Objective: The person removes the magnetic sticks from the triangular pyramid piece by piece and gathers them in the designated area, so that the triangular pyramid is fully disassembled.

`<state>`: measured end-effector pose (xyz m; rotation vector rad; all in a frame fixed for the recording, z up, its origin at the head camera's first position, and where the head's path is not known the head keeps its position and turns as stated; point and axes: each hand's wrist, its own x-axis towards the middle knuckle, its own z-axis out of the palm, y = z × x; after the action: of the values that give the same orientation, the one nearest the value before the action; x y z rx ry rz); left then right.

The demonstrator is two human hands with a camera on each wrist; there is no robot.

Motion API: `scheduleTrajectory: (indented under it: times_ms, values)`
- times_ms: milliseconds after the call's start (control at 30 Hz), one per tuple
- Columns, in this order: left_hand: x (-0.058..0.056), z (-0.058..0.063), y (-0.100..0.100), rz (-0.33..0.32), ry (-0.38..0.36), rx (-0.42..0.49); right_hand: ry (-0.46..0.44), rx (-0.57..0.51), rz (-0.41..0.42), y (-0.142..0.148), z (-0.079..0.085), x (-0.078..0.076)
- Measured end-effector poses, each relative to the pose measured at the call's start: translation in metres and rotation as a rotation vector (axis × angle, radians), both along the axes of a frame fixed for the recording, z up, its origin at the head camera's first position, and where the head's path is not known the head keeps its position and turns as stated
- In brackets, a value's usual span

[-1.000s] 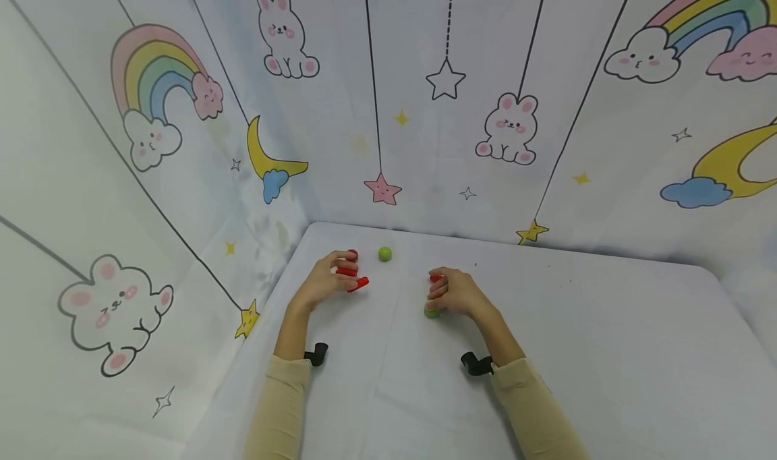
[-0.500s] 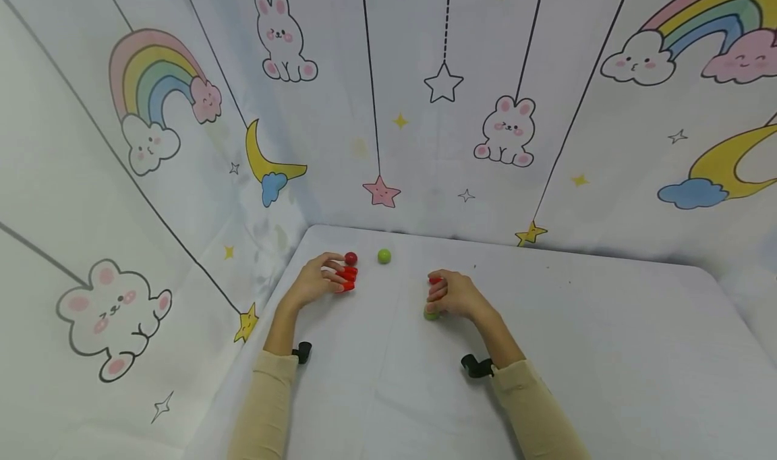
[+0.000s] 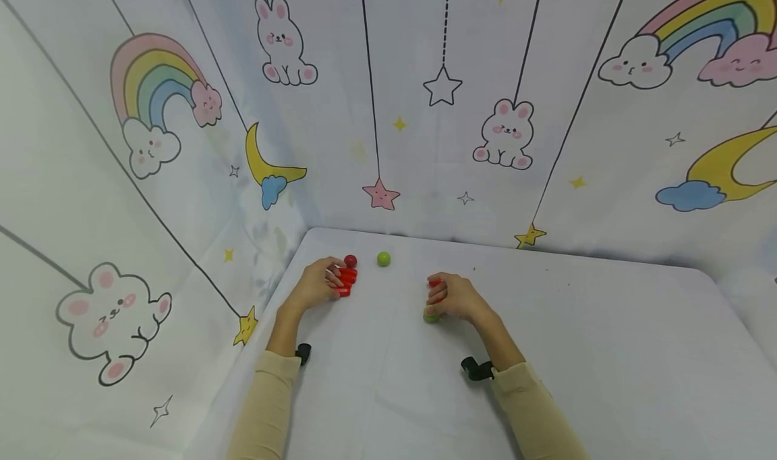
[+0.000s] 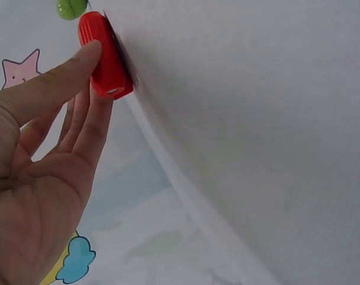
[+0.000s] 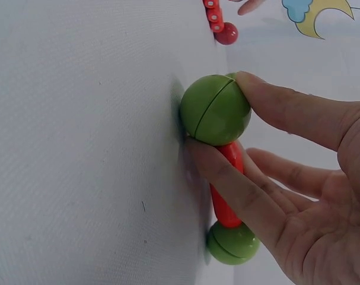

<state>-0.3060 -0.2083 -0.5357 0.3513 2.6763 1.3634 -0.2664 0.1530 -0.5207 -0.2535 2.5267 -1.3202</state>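
The left hand (image 3: 313, 284) does best to squeeze softly and keep the near red stick (image 4: 112, 66) level by the other red sticks (image 3: 349, 272) on the table (image 3: 388, 352). Its thumb and fingers pinch that stick; the right hand (image 3: 456, 297) pinches a green ball (image 5: 215, 110). A second ago the near stick sat more slanted, further right

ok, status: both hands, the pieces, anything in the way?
Left hand: pinching a red piece. Right hand: pinching a green ball, red bar just beyond it. Red ball close by the left hand; nothing plainly blocking either.
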Motion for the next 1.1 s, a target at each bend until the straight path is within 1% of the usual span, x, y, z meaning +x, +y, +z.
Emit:
scheduleTrajectory:
  times_ms: [100, 300, 400, 533, 600, 700, 767, 867, 967, 1033, 1100]
  values:
    - [0.0, -0.001, 0.002, 0.002, 0.021, -0.027, 0.002, -0.001, -0.001, 0.0, -0.001, 0.0]
    - [0.003, 0.002, 0.006, 0.031, 0.063, -0.06, 0.006, -0.001, 0.006, 0.002, -0.004, 0.0]
    - [0.005, 0.005, 0.01, 0.039, 0.077, -0.042, 0.009, -0.008, 0.018, 0.002, -0.005, 0.001]
    - [0.01, 0.012, 0.02, 0.048, 0.073, 0.013, 0.043, -0.012, 0.056, 0.003, -0.005, 0.0]
    - [0.013, 0.017, 0.026, 0.042, 0.083, 0.028, 0.063, -0.013, 0.083, 0.003, -0.005, 0.0]
    - [0.017, 0.024, 0.037, 0.019, 0.117, 0.025, 0.081, -0.015, 0.132, 0.005, -0.005, -0.001]
    - [0.019, 0.028, 0.045, -0.003, 0.142, 0.021, 0.076, -0.021, 0.165, 0.007, -0.005, -0.001]
    - [0.021, 0.031, 0.056, -0.035, 0.156, 0.029, 0.075, -0.025, 0.221, 0.01, -0.004, -0.002]
    - [0.024, 0.033, 0.066, -0.056, 0.135, 0.053, 0.078, -0.021, 0.258, 0.014, -0.002, -0.002]
    - [0.027, 0.034, 0.074, -0.055, 0.096, 0.082, 0.079, -0.014, 0.272, 0.016, 0.0, -0.002]
    - [0.032, 0.036, 0.083, -0.05, 0.049, 0.104, 0.083, -0.003, 0.267, 0.018, 0.001, -0.001]
